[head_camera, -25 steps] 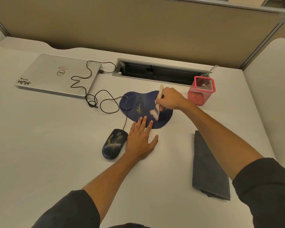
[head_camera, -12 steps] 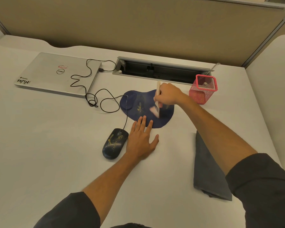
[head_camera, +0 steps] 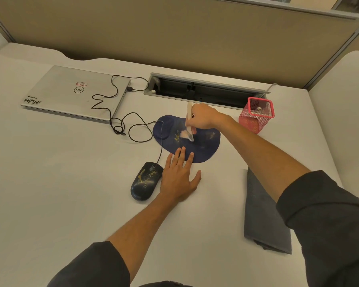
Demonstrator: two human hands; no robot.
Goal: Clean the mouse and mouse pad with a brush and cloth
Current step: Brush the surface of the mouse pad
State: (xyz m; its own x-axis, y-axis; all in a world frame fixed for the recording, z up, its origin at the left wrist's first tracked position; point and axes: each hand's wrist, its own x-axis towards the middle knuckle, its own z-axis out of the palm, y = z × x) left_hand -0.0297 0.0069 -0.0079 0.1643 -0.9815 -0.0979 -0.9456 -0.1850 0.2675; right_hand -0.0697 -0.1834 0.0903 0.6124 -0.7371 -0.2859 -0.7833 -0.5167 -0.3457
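Light: I see warm, even, fairly dim light from overhead.
Shadows: soft, short ones under both forearms.
Blur: the brush (head_camera: 188, 129) tip below the right hand (head_camera: 203, 119) smears.
Edges: wide-angle bowing beyond the hands.

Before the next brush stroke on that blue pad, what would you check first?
1. Right hand grips the brush: ok.
2. Bristles touch the mouse pad: ok.
3. Left hand flat, fingertips pinning the pad's near edge: ok.
4. Mouse off the pad, beside the left hand: ok.
5. Mouse cable crosses the pad's left part: not ok, it may snag.
6. Cloth folded within reach on the right: ok.
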